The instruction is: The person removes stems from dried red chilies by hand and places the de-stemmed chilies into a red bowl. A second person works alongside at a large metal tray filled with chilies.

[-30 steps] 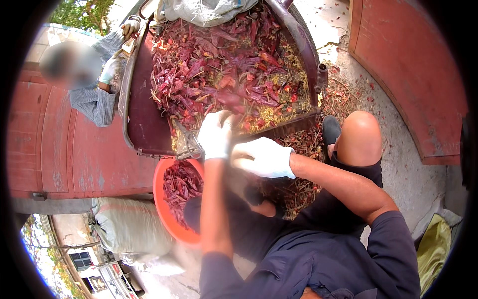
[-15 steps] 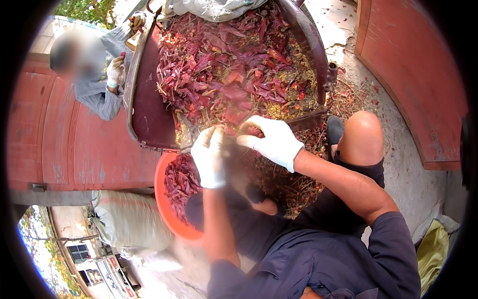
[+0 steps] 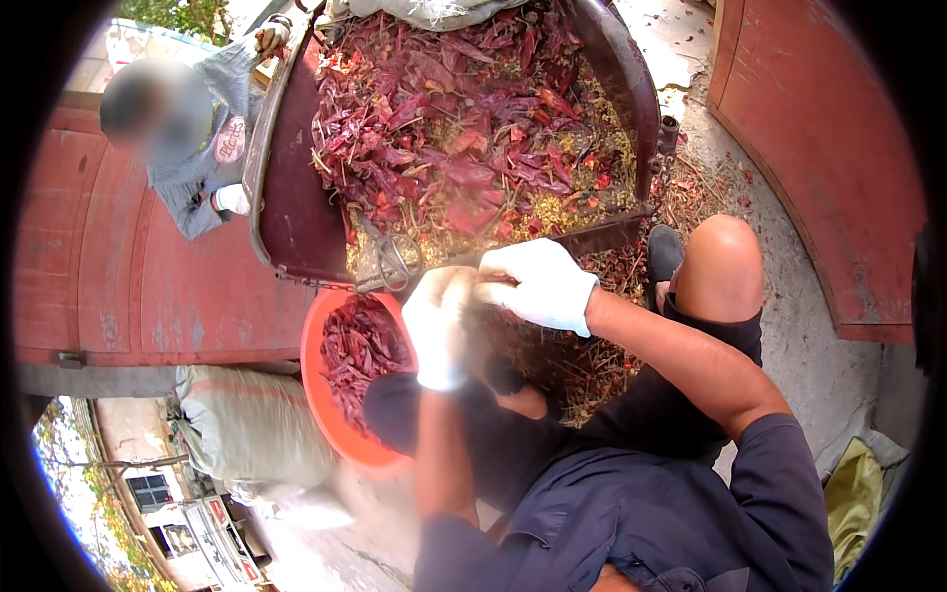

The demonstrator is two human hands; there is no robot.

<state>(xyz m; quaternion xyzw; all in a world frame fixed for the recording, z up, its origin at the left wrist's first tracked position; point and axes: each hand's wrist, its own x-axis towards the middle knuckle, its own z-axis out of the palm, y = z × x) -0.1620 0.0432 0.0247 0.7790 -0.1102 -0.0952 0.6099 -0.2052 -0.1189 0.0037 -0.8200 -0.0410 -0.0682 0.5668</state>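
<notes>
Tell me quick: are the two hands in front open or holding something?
Left hand: blurred, so open or closed cannot be told.
Right hand: curled, but whether it holds anything cannot be told.

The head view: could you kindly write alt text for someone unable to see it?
A person's gloved left hand and right hand are close together before a maroon bin heaped with red peppers. Left of them is an orange basin holding more; another person is beside the bin.

From my remote seat I see a dark red cart bed (image 3: 296, 212) at upper centre, with dried peppers (image 3: 434, 118) and yellow seeds (image 3: 562, 209) spread over it, scissors (image 3: 386, 249) at its lower left.
</notes>
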